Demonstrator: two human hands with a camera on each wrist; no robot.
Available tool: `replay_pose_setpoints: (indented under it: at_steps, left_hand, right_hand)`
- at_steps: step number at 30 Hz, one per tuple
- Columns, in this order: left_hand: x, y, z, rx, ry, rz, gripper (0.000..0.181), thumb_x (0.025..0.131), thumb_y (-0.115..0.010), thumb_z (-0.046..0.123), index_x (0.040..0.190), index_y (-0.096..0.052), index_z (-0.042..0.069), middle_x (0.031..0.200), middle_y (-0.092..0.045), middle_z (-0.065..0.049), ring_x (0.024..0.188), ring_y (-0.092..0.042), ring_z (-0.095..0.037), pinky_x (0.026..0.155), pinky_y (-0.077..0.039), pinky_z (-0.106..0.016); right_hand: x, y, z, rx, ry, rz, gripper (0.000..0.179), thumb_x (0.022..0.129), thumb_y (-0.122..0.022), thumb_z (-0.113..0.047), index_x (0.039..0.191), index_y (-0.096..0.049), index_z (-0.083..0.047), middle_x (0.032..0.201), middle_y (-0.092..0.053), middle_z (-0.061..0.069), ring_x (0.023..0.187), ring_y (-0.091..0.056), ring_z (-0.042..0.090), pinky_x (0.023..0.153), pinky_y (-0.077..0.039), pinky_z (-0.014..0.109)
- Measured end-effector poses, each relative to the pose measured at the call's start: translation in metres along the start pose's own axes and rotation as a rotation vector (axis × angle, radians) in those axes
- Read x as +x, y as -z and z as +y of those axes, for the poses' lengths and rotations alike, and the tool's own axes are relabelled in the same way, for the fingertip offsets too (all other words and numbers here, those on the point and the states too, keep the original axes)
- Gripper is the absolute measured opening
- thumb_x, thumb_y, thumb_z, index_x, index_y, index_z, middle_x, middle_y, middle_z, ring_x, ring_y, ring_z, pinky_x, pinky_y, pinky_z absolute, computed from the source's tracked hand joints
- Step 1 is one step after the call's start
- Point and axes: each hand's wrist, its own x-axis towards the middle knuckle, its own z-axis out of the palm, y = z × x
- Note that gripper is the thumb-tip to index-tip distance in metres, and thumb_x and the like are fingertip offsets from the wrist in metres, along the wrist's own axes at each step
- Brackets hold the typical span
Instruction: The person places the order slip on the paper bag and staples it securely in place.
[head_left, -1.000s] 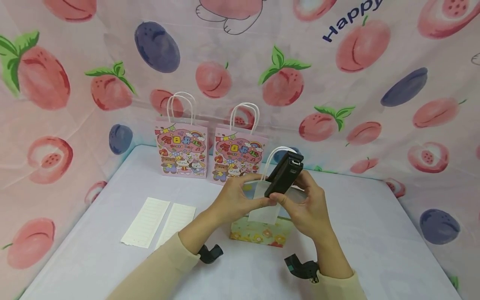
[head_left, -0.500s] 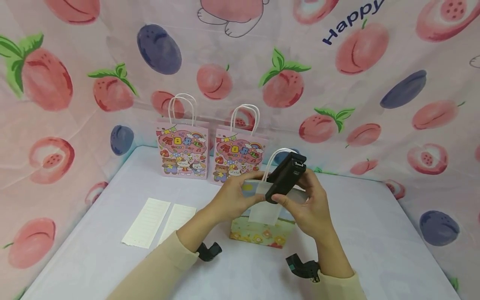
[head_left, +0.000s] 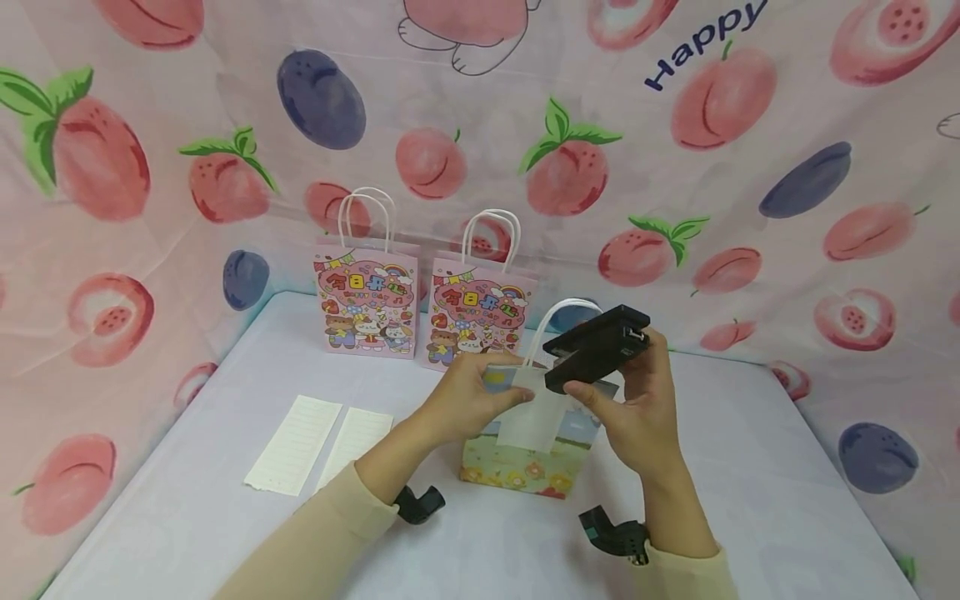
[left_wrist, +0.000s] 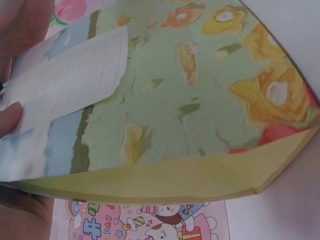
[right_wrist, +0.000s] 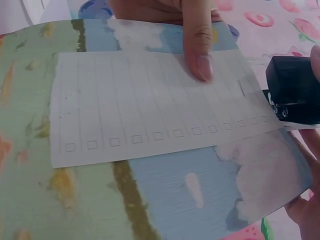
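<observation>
A flower-printed paper bag (head_left: 517,475) with white handles stands in front of me, its mouth toward the back. Against its upper front lies a lined paper slip (head_left: 528,425) with a column of small checkboxes. My left hand (head_left: 472,396) pinches slip and bag near the rim, thumb on the slip. In the right wrist view a short staple (right_wrist: 241,89) shows in the slip near the bag's top edge. My right hand (head_left: 637,408) holds a black stapler (head_left: 596,346), tilted, at the bag's upper right. In the right wrist view, the stapler's end sits right at the rim.
Two pink printed gift bags, a left one (head_left: 367,300) and a right one (head_left: 480,304), stand at the back of the white table (head_left: 750,467). Two more paper slips, one wider (head_left: 292,446) and one partly behind my left arm (head_left: 356,437), lie at left. Fruit-printed cloth hangs behind.
My right hand has drawn the stapler to the right and tipped it flatter, and more of the bag's right side shows. My left hand keeps its pinch on slip and bag.
</observation>
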Motion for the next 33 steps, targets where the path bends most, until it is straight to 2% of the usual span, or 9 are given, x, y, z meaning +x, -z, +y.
replay_pose_setpoints:
  at_steps: [4, 9, 16, 20, 25, 33]
  left_hand:
    - [0.001, 0.001, 0.0, -0.057, 0.006, -0.021, 0.03, 0.093, -0.077, 0.014, 0.123, -0.077, 0.016, 0.129, -0.074, 0.003, 0.13, -0.063, -0.017, 0.112, -0.049, -0.047]
    - [0.001, 0.001, -0.002, -0.101, 0.025, -0.052, 0.029, 0.094, -0.076, 0.012, 0.123, -0.077, 0.016, 0.127, -0.075, 0.003, 0.126, -0.065, -0.016, 0.107, -0.053, -0.044]
    - [0.001, 0.002, -0.001, -0.099, 0.009, -0.062, 0.029, 0.095, -0.074, 0.012, 0.124, -0.076, 0.016, 0.127, -0.075, 0.003, 0.126, -0.065, -0.014, 0.107, -0.053, -0.042]
    - [0.0, 0.002, 0.0, -0.098, -0.004, -0.071, 0.029, 0.096, -0.073, 0.013, 0.126, -0.075, 0.016, 0.128, -0.075, 0.003, 0.125, -0.066, -0.014, 0.107, -0.053, -0.041]
    - [0.001, 0.003, 0.0, -0.094, 0.004, -0.068, 0.029, 0.097, -0.073, 0.014, 0.126, -0.075, 0.017, 0.129, -0.074, 0.004, 0.126, -0.066, -0.014, 0.109, -0.051, -0.042]
    - [0.002, 0.003, -0.001, -0.096, 0.037, -0.041, 0.028, 0.097, -0.073, 0.013, 0.125, -0.076, 0.016, 0.127, -0.075, 0.004, 0.128, -0.064, -0.015, 0.11, -0.051, -0.044]
  right_hand:
    - [0.002, 0.002, -0.002, 0.051, 0.022, 0.02, 0.075, 0.084, -0.084, -0.003, 0.139, -0.035, 0.015, 0.129, -0.061, 0.01, 0.121, -0.061, 0.026, 0.109, -0.047, 0.038]
    - [0.003, 0.004, -0.009, 0.085, 0.026, 0.065, 0.075, 0.085, -0.083, -0.002, 0.141, -0.035, 0.012, 0.13, -0.061, 0.01, 0.122, -0.06, 0.027, 0.111, -0.047, 0.038]
    - [0.004, 0.008, -0.013, 0.126, 0.05, 0.108, 0.072, 0.083, -0.085, -0.004, 0.137, -0.039, 0.013, 0.123, -0.064, 0.01, 0.117, -0.061, 0.026, 0.109, -0.046, 0.036]
    - [0.006, 0.012, -0.015, 0.196, 0.054, 0.135, 0.066, 0.083, -0.084, 0.0, 0.135, -0.045, 0.012, 0.119, -0.066, 0.01, 0.114, -0.062, 0.026, 0.108, -0.048, 0.035]
    - [0.007, 0.019, -0.02, 0.279, 0.029, 0.152, 0.062, 0.089, -0.076, 0.005, 0.143, -0.046, 0.009, 0.124, -0.063, 0.012, 0.116, -0.061, 0.026, 0.102, -0.056, 0.029]
    - [0.006, 0.029, -0.019, 0.262, -0.042, 0.222, 0.049, 0.097, -0.064, 0.006, 0.144, -0.05, 0.011, 0.122, -0.065, 0.013, 0.111, -0.065, 0.023, 0.097, -0.058, 0.027]
